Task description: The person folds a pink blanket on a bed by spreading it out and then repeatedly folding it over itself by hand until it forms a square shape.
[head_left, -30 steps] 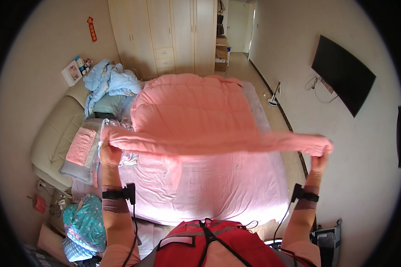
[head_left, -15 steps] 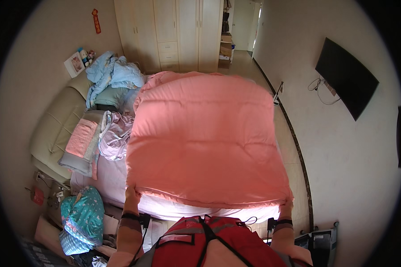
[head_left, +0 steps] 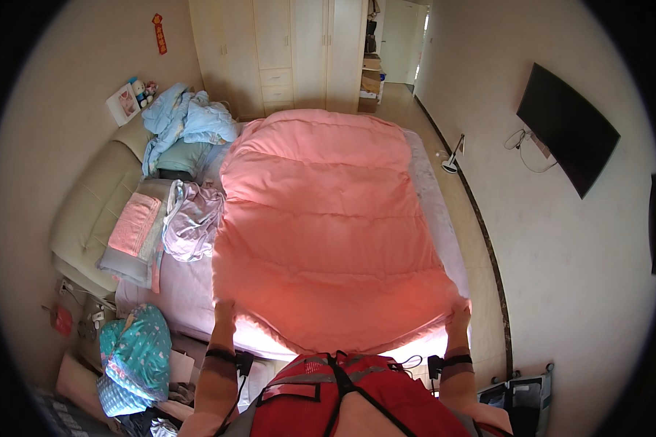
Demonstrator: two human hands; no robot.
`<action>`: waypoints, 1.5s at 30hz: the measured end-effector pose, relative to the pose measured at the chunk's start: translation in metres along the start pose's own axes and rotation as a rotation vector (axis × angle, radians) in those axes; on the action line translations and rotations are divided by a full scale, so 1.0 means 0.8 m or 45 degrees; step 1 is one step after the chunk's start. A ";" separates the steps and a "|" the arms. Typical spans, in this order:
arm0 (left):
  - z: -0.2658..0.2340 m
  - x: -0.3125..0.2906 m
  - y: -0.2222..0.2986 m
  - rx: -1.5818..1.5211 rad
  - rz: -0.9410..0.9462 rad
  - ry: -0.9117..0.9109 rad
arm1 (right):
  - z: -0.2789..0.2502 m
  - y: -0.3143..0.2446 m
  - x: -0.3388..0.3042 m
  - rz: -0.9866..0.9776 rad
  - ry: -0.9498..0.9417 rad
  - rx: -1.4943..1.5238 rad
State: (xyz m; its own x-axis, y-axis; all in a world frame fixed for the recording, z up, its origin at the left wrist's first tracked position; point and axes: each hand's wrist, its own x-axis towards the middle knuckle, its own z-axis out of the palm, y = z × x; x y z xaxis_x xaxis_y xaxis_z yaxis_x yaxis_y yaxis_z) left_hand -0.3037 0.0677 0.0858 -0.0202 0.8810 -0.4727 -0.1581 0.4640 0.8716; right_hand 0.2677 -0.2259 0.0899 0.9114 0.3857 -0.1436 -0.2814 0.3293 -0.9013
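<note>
A pink quilt [head_left: 328,197] is spread over the bed, its near edge sagging between my two hands. My left hand [head_left: 224,311] grips the quilt's near left corner. At the near right corner my right hand [head_left: 458,316] is closed on the same edge. Both hands are held over the near side of the mattress, fingers partly hidden by the fabric. The pale pink bed sheet [head_left: 175,288] shows to the left and right of the quilt and below its raised edge.
At the beige headboard [head_left: 87,197] lie a pillow with a pink towel [head_left: 135,226], crumpled purple cloth [head_left: 192,226] and blue bedding [head_left: 189,120]. A teal patterned bundle [head_left: 138,349] sits at the near left. An open suitcase [head_left: 525,393] stands near right; a screen [head_left: 568,127] hangs on the wall.
The quilt has dropped from a billowed shape onto the bed, its far right part pulling inward and uncovering sheet. My hands have come slightly closer together and risen a little in the picture.
</note>
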 end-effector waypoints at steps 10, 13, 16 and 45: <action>0.274 -0.046 -0.023 1.108 1.370 -0.594 | 0.262 -0.029 -0.117 0.003 -1.150 -0.712; 0.310 -0.115 0.000 1.034 1.136 -0.958 | 0.279 -0.020 -0.142 0.035 -1.062 -0.897; 0.309 -0.132 0.012 0.979 0.902 -1.288 | 0.288 0.002 -0.144 -0.203 -1.308 -1.012; 0.162 -0.081 0.257 -0.396 0.845 -0.342 | 0.325 -0.043 -0.149 0.030 -1.156 -0.783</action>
State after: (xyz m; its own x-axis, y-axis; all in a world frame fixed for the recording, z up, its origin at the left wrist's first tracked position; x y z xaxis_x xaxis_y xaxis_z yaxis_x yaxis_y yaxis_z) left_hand -0.2070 0.1179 0.3122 0.0257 0.9758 0.2173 -0.4670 -0.1805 0.8657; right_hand 0.0906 -0.0596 0.2444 0.2759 0.9605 -0.0362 0.1324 -0.0753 -0.9883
